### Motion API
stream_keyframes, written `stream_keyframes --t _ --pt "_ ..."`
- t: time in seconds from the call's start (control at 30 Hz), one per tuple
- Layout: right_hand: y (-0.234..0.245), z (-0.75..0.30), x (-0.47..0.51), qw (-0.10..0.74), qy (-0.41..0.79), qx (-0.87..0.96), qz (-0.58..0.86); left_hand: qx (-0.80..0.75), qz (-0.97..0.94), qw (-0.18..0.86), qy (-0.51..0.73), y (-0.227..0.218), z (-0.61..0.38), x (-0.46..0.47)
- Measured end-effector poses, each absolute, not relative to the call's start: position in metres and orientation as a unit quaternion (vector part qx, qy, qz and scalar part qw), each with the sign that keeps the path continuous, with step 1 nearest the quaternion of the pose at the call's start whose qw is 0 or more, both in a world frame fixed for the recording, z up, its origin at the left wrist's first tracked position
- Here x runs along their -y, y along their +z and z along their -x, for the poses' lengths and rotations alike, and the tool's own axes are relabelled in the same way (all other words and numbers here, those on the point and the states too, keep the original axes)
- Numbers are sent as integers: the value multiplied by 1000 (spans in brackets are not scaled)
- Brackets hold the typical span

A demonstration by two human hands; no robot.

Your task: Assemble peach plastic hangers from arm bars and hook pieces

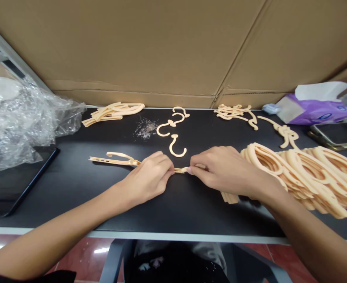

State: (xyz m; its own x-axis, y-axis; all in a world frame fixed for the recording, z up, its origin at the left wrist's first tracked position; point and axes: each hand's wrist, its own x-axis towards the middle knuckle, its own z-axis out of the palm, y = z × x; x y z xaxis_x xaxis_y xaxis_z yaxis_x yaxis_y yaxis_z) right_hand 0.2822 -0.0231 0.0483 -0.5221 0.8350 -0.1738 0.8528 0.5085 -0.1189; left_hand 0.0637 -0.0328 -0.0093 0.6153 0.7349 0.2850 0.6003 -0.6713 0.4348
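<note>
A slim cream-coloured plastic hanger (114,160) lies edge-on across the black table, its left end sticking out past my left hand (151,173). That hand is closed around its middle, fingers bent and thumb pressed in. My right hand (217,169) pinches the hanger's right part, with a short stretch of it visible between the two hands. My palm hides what lies under the right fingers. Just beyond my hands are several loose cream hooks (177,146), lying flat.
Stacked cream hanger parts (309,177) fill the right side. More pieces lie at the back left (114,112), with a hook heap (232,112) back right. Around them are a purple tissue pack (317,108), a phone (338,133), a dark tablet (17,184) and plastic wrap (20,114).
</note>
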Motion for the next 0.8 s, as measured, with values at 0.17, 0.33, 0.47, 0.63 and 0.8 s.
stream_keyframes --t 0.17,0.33,0.47,0.63,0.8 --pt "55 -277 20 70 -132 -852 -502 -346 -892 150 249 -10 -63 31" --pt "57 -272 18 83 -121 -849 -508 -328 -896 147 261 -12 -63 29" --pt "58 -264 15 92 -111 -862 -485 -317 -899 152 262 -13 -62 29" --pt "59 -262 13 85 -123 -864 -481 -336 -891 161 259 -14 -63 30" --pt "60 -268 15 78 -127 -862 -484 -338 -895 157 245 -12 -63 30"
